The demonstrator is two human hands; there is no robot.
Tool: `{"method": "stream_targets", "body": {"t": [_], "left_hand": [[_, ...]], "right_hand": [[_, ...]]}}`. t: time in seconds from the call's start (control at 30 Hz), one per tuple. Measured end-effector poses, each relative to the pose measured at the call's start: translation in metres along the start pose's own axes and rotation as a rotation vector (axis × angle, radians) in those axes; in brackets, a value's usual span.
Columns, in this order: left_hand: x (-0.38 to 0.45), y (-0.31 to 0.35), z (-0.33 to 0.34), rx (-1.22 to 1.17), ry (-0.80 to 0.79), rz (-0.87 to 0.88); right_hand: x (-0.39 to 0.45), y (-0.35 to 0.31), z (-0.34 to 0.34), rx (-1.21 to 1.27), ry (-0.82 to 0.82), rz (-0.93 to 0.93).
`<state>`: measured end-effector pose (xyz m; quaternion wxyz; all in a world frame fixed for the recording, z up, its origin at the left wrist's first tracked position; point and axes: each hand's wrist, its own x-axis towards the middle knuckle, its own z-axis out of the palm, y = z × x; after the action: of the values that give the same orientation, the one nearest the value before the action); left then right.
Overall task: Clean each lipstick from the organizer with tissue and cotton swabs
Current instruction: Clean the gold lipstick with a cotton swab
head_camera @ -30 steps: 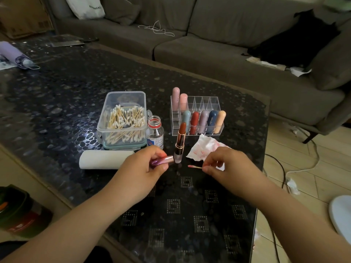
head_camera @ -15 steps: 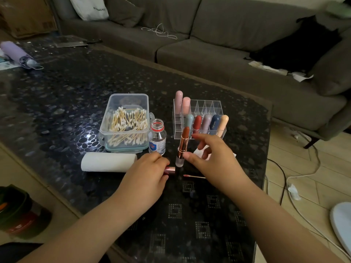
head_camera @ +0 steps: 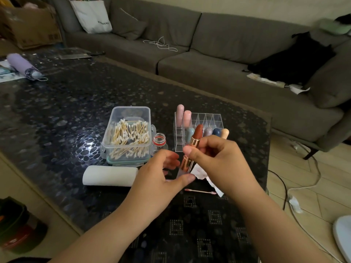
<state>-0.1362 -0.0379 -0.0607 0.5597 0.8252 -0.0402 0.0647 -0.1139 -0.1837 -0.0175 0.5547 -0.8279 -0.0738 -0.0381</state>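
My right hand [head_camera: 218, 160] pinches an uncapped lipstick [head_camera: 194, 142] by its gold tube and holds it tilted above the table, brown-red tip up. My left hand [head_camera: 157, 179] closes thumb and fingers round the lipstick's clear bottom end. The lipstick's cap is not visible. Just behind stands the clear organizer [head_camera: 207, 118], with two pink lipsticks at its back left and several capped ones in its front row. A stained tissue [head_camera: 198, 172] lies under my right hand. A used cotton swab [head_camera: 201, 191] lies on the table in front of it.
A clear box of cotton swabs [head_camera: 129, 133] and a small open bottle [head_camera: 159, 139] stand left of the organizer. A white tissue roll [head_camera: 110, 175] lies by my left hand. The table's right edge [head_camera: 268, 149] drops to a floor with cables. A grey sofa [head_camera: 209, 63] runs behind.
My right hand dropped the cotton swab on the table, took the standing lipstick and lifted it. My left hand moved from the cap to the lipstick's bottom end.
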Motion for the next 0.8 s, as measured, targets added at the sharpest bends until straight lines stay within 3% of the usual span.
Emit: {"method": "stream_targets", "body": {"t": [0.2, 0.43, 0.7, 0.8], "left_hand": [[-0.002, 0.001, 0.001, -0.149, -0.153, -0.011], [-0.010, 0.012, -0.005, -0.283, -0.467, 0.006], [-0.006, 0.008, 0.003, -0.374, -0.306, -0.005], [-0.007, 0.016, -0.002, -0.369, -0.378, 0.001]], "right_hand": [[-0.010, -0.006, -0.012, 0.049, -0.081, -0.011], [-0.015, -0.006, -0.029, 0.120, -0.170, -0.025], [-0.016, -0.005, -0.025, 0.122, -0.140, -0.042], [-0.015, -0.006, -0.029, 0.188, -0.166, -0.043]]}}
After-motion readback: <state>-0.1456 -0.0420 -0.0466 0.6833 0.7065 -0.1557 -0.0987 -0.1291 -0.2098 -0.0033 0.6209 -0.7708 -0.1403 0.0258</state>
